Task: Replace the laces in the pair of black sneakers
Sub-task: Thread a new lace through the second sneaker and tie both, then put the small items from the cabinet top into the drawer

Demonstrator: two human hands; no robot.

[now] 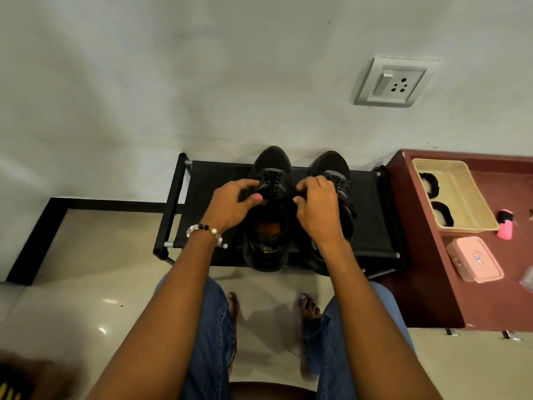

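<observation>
The left hand [230, 204] has its fingers curled, thumb and fingertips meeting at the black lace [274, 184] near the top eyelets of the left sneaker [269, 215]; whether it actually pinches the lace is hard to make out, black on black. The right hand [315, 206] mirrors it, fingers bent and thumb tucked in toward the same lace at the shoe's tongue, and its hold is just as unclear. A beaded bracelet [206, 232] circles the left wrist. The left sneaker sits toe toward the wall, its opening showing an orange insole; the right sneaker [336, 180] stands just beside it, partly hidden under the right hand and forearm. Both rest on the top shelf of a black shoe rack [372, 215] against the wall. To the right stands a maroon cabinet [424, 284] carrying a beige tray [458, 197] and a pink box [474, 259]. A wall socket [392, 82] is mounted above.
</observation>
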